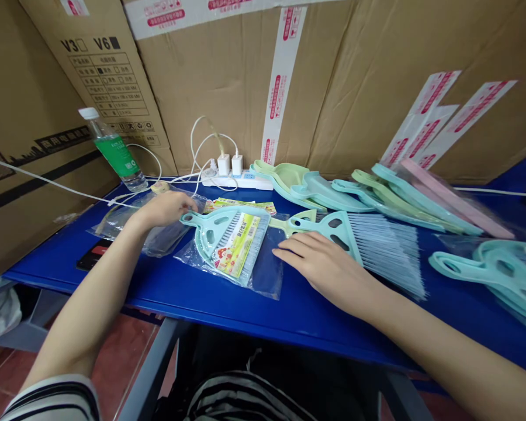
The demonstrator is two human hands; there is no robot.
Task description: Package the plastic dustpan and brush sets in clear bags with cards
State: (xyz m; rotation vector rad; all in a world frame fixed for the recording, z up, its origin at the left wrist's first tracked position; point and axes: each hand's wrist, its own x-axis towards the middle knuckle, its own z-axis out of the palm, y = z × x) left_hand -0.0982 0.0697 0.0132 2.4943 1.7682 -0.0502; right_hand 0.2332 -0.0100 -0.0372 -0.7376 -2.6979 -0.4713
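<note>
A light-blue dustpan and brush set (pixel 214 234) with a yellow-green label card (pixel 239 245) lies in a clear plastic bag (pixel 267 275) on the blue table. Just left of its handle is my left hand (pixel 169 209), fingers curled and pressed together over a heap of clear bags (pixel 158 240); whatever they grip is hidden. My right hand (pixel 319 263) rests low to the right of the bagged set, fingers stretched out, holding nothing visible. Beside and behind it lie loose brushes, one with a light-blue handle (pixel 333 225) and grey-blue bristles (pixel 390 248).
Several dustpans (pixel 324 190) in green, blue and pink lie along the back. Bagged blue sets (pixel 504 272) are at the right. More label cards (pixel 241 204), a power strip (pixel 254 180) with chargers, and a water bottle (pixel 116 153) stand before cardboard boxes (pixel 228 76).
</note>
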